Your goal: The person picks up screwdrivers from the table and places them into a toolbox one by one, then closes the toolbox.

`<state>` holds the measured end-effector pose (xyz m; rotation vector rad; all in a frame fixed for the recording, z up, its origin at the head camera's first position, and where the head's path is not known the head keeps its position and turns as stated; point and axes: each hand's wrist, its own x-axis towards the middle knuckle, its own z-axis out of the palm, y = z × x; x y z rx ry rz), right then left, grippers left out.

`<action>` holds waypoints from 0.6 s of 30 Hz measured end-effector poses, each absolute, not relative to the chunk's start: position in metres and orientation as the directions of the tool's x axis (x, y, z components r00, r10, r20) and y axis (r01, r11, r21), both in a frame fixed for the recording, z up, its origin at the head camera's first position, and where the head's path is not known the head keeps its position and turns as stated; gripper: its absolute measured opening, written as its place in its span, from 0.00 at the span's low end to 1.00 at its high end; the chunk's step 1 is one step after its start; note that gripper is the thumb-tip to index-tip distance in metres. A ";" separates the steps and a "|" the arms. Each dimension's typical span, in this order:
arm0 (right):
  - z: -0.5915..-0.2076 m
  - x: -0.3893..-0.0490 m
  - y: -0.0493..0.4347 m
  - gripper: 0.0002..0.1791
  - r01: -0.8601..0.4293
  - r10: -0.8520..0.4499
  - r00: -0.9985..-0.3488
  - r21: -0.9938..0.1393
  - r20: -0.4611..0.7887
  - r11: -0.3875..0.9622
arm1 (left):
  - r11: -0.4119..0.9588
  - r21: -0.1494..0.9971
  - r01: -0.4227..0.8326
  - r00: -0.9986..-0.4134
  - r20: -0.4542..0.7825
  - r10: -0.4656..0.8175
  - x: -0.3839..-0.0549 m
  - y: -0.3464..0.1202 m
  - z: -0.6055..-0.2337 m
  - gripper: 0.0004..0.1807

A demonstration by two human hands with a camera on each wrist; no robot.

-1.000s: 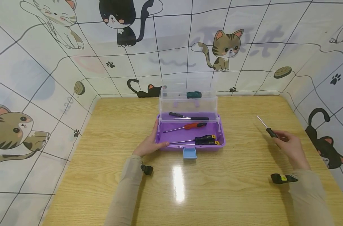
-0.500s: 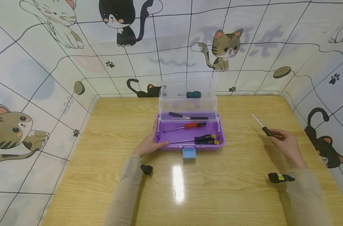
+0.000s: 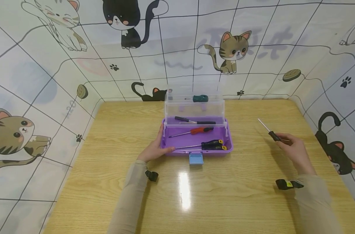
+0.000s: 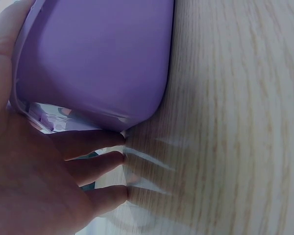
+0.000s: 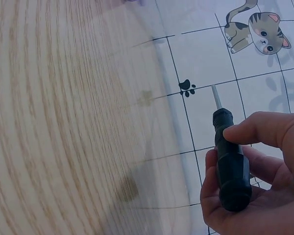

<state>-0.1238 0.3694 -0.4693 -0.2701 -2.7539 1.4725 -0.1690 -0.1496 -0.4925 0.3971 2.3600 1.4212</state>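
Note:
In the head view my right hand (image 3: 294, 151) holds a black-handled screwdriver (image 3: 274, 136) above the table's right side, its metal shaft aimed up and left. A thin pale rod shows beside those fingers; I cannot tell what it is. The right wrist view shows the thumb pressed on the handle (image 5: 233, 166) and fingers beneath it. My left hand (image 3: 154, 149) rests against the left end of a purple toolbox (image 3: 230, 139), thumb at its front corner. In the left wrist view, straight fingers (image 4: 95, 166) reach past the box's wall, tips touching the table.
Inside the box lie a red screwdriver (image 3: 199, 130), two black-and-yellow ones and two thin dark ones. A green-handled screwdriver (image 3: 200, 98) sits in the raised clear tray (image 3: 195, 109). A blue latch (image 3: 196, 158) hangs open in front. Cat-printed sheeting surrounds the wooden table (image 3: 239, 201).
My right hand has shifted slightly left with the screwdriver, slowing over the last half second. The left hand and the toolbox have stayed in place.

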 end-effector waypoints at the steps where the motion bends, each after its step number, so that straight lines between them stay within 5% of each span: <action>1: -0.469 -0.124 0.369 0.20 0.146 0.153 -0.985 -0.827 -0.074 0.542 | 0.455 0.889 0.052 -0.897 -0.160 0.413 -0.169 -0.149 -0.493 0.65; 18: -0.468 -0.124 0.364 0.18 0.116 0.137 -0.989 -0.851 -0.053 0.512 | 0.488 0.872 0.042 -0.898 -0.181 0.401 -0.168 -0.150 -0.490 0.64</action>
